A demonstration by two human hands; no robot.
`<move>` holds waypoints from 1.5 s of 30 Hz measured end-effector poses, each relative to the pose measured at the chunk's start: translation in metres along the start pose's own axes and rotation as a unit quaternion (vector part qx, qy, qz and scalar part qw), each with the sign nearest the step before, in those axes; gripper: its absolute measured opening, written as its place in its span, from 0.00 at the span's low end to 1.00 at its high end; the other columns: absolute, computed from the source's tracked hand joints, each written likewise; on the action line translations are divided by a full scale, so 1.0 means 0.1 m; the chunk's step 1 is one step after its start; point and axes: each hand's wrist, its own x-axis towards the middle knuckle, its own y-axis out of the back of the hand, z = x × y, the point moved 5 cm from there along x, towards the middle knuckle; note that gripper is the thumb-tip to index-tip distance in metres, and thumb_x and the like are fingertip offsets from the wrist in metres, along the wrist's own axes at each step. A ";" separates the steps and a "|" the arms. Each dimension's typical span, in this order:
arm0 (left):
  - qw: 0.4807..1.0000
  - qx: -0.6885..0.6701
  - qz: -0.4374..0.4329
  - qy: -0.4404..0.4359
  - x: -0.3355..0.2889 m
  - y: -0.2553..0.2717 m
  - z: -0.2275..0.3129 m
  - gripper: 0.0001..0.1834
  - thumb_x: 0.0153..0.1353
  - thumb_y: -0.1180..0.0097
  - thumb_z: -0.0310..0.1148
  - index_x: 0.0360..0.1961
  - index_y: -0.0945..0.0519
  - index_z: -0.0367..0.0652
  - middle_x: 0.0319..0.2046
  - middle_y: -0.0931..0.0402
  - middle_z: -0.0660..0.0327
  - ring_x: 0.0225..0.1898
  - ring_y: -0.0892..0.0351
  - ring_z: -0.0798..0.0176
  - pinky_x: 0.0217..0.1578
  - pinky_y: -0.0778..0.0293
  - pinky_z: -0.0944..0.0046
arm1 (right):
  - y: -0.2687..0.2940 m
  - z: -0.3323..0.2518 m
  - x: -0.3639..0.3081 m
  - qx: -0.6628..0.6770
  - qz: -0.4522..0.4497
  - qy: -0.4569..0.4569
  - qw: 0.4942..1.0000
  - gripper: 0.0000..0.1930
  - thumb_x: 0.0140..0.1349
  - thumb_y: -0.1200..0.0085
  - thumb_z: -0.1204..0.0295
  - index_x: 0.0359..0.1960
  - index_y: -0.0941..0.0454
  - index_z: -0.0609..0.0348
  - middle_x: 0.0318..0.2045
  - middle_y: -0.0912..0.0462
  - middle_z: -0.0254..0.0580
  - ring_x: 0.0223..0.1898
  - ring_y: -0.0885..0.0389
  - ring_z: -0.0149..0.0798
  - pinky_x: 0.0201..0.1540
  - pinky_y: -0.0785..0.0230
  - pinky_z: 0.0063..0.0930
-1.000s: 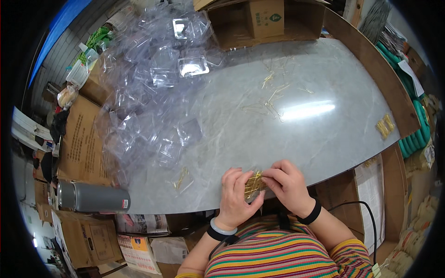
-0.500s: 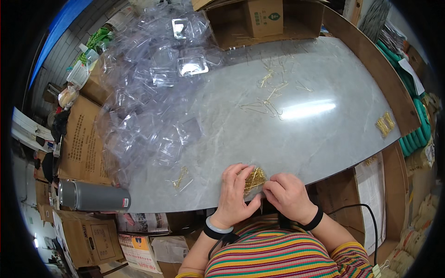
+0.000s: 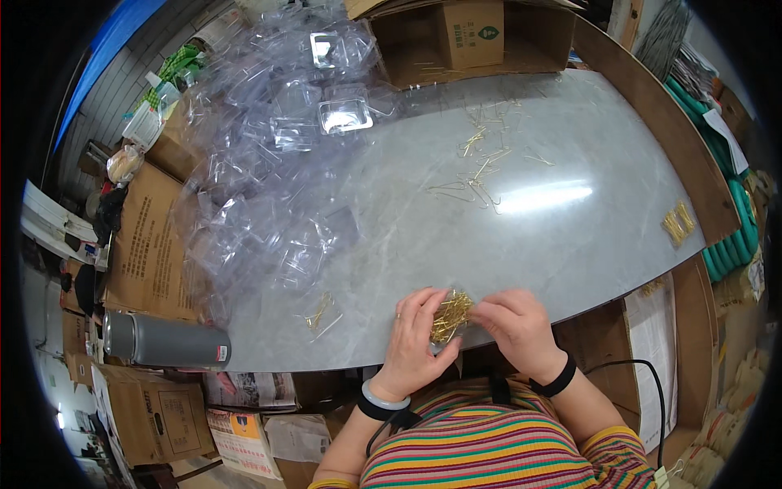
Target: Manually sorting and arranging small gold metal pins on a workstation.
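Note:
Near the table's front edge, my left hand (image 3: pixel 407 338) is curled around the left side of a bunch of gold wire hooks (image 3: pixel 450 316). The bunch seems to sit in a small clear plastic box, but my fingers hide most of it. At the bunch's right side is my right hand (image 3: pixel 517 332), its fingertips pinched together; whatever they hold is too small to make out. A few more gold hooks lie on a small clear piece of plastic (image 3: pixel 326 318) to the left.
Clear plastic boxes (image 3: pixel 269 163) are heaped on the left of the grey table (image 3: pixel 391 244). Loose gold hooks (image 3: pixel 476 175) lie farther back, gold bundles (image 3: pixel 677 222) at the right edge. A grey bottle (image 3: pixel 167 341) lies at the front left. Cardboard (image 3: pixel 652 106) borders the right.
My right hand has risen slightly up and to the right from the bunch's lower right side. My left hand keeps its hold, and more of the gold hooks shows.

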 end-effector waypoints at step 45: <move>0.998 0.034 0.053 0.013 -0.07 -0.03 -0.01 0.40 0.45 0.24 0.31 0.61 0.27 0.38 0.57 0.29 0.47 0.58 0.28 0.41 0.57 0.29 0.48 | -0.07 -0.09 0.01 0.056 0.024 -0.005 0.998 0.20 0.56 0.37 0.76 0.52 0.19 0.54 0.46 0.17 0.40 0.45 0.19 0.48 0.48 0.26 0.40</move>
